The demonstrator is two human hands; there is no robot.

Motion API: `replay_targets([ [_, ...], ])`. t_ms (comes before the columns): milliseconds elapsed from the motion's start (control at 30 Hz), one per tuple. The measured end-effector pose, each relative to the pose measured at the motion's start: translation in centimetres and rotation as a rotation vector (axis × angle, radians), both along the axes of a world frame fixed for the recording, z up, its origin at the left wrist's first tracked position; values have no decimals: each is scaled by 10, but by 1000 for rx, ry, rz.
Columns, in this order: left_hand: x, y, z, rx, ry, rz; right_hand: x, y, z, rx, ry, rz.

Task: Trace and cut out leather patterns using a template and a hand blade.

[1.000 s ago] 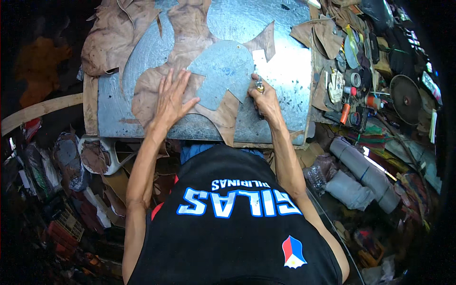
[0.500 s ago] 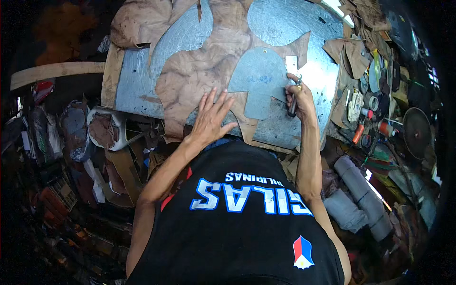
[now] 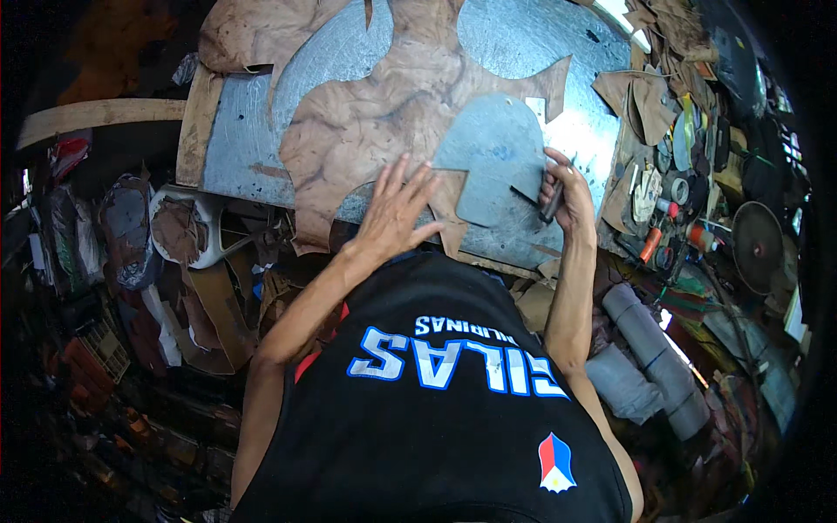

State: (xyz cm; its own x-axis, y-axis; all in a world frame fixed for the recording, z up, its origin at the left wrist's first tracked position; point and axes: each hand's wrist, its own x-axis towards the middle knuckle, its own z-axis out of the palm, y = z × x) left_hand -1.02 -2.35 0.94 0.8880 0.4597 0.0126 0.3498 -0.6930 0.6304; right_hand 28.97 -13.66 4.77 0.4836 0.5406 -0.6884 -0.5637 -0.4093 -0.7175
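Observation:
A brown leather hide (image 3: 349, 131) with curved cut-outs is spread over a metal-topped worktable (image 3: 244, 122). On it lies a grey, round-topped flat template (image 3: 493, 144) with a narrower lower part. My left hand (image 3: 397, 209) rests on the hide's near part, left of the template, palm down with the fingers spread. At the template's right edge, my right hand (image 3: 571, 192) is closed around a slim dark-handled tool (image 3: 552, 207); its exact kind does not show. The right index finger reaches toward the template's edge; whether it touches is unclear.
Leather scraps (image 3: 641, 100), a tape roll (image 3: 680, 189) and an orange container (image 3: 650, 245) crowd the right side. A round dark disc (image 3: 757, 247) stands farther right. Grey rolled material (image 3: 654, 349) lies below. At left are a wooden beam (image 3: 105, 118) and a white chair (image 3: 166, 205).
The template has shifted to the right across the hide, with my right hand also moving right. My left hand stays spread on the hide. The tool in my right hand has tilted.

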Motion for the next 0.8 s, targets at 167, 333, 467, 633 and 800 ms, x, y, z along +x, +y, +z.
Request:
replay_targets([
  [167,-9,22,6,39,-2,75,6,56,-13,35,-1,162],
  [333,-19,26,10,69,107,139,-2,77,-23,78,32,228],
  [467,-18,29,6,56,49,143,-11,53,-13,-38,-189,244],
  [633,-14,22,10,19,53,147,-31,15,-6,-255,-706,454],
  [800,-13,18,11,12,46,158,-48,-9,-11,-335,-702,459],
])
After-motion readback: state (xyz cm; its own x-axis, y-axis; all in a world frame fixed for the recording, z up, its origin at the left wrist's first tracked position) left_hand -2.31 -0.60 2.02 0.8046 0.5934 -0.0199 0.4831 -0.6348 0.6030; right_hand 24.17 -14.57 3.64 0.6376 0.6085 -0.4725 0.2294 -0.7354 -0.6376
